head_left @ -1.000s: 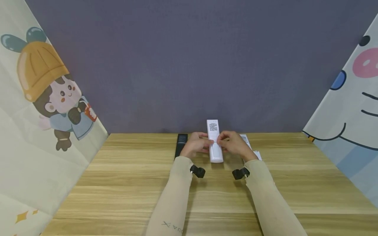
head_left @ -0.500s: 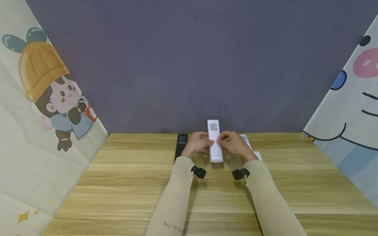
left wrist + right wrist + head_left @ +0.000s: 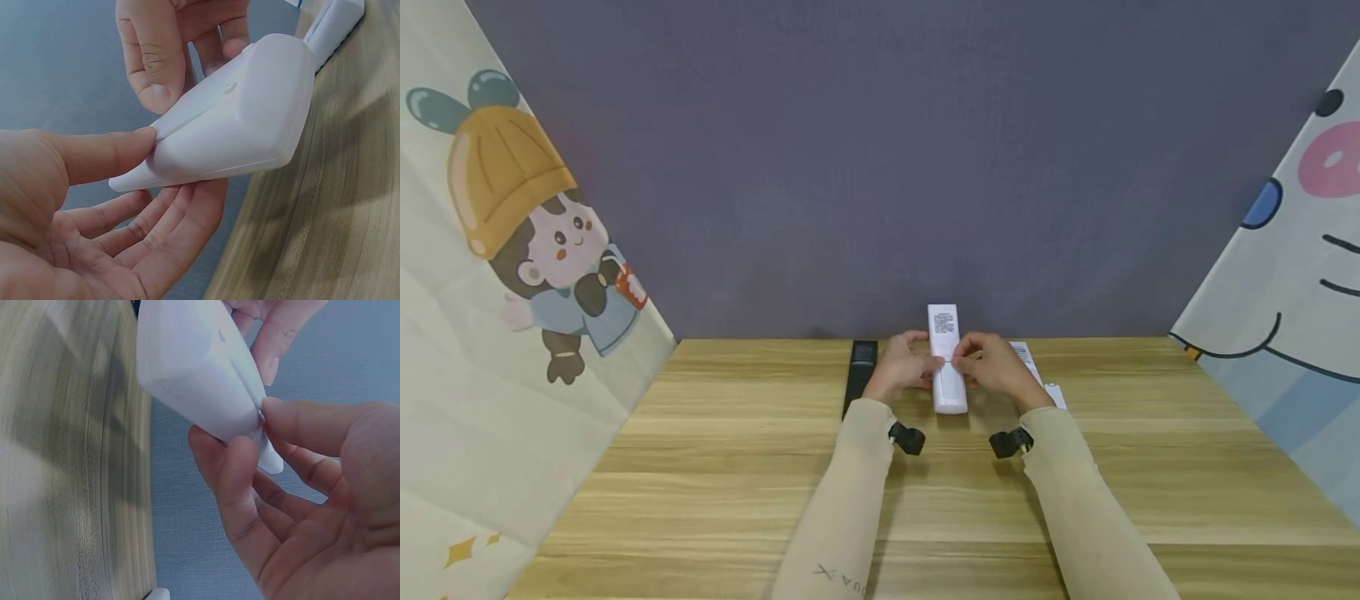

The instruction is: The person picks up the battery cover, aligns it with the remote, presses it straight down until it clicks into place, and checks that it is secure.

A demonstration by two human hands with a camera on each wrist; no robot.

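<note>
Between both hands is a white remote control [image 3: 950, 385], its back with a printed label facing up and a seam across the middle. My left hand [image 3: 901, 365] grips its left side, thumb at the seam and fingers beneath, as the left wrist view shows. From the other side my right hand [image 3: 992, 367] holds the same remote control [image 3: 194, 369], thumb at the edge of the battery cover and curled fingers under the body. In the head view the remote slants over the table, its far end higher against the dark backdrop.
On the wooden table [image 3: 737, 467], a black remote control [image 3: 861, 367] lies left of my left hand. A white remote-like item [image 3: 1024, 354] and a small white piece [image 3: 1055, 395] lie partly behind my right hand. A dark grey panel [image 3: 880, 167] rises at the table's back edge.
The remote shifts very slightly to the right, and my left hand and wrist drift a little with it. Both hands keep their hold at the seam.
</note>
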